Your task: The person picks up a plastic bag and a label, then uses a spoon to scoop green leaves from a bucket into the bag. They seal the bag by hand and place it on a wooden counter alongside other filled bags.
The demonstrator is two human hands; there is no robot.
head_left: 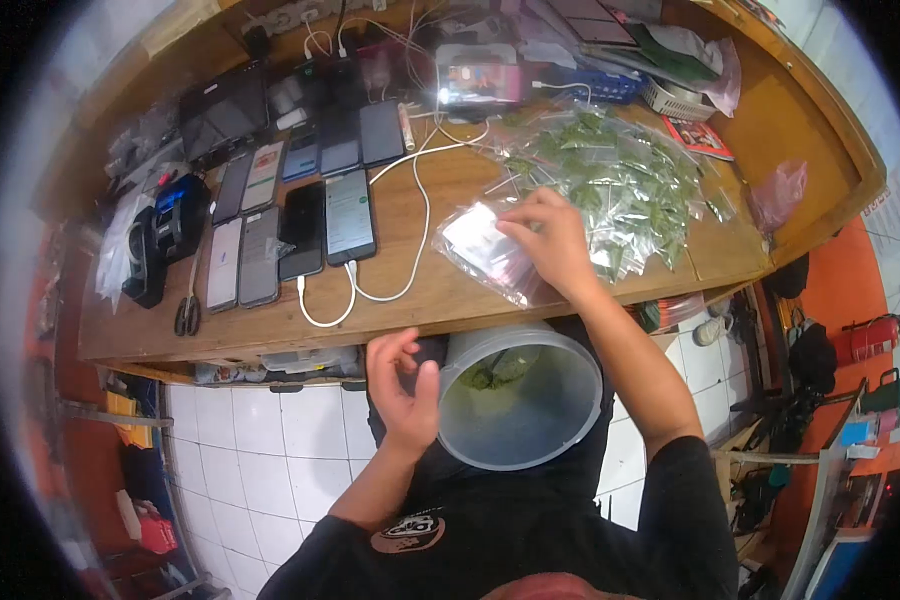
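Note:
My right hand (548, 240) pinches at the top of a stack of small clear plastic bags (475, 248) near the table's front edge. My left hand (405, 392) is in the air in front of the edge, fingers loosely bent and apart, holding nothing. Beside it, a translucent plastic bucket (520, 440) stands between the person's legs. Green powder (485, 375) lies inside it, along with a dark object I cannot make out. To the right of the bag stack is a large heap of filled clear packets (620, 190) with green contents.
Several phones (350, 215) lie on the wooden table (400, 310), some on white charging cables (420, 200). Scissors (187, 312) and a black tape dispenser (145, 265) sit at the left. A blue basket (600, 86) and a red booklet (698, 138) are at the back right.

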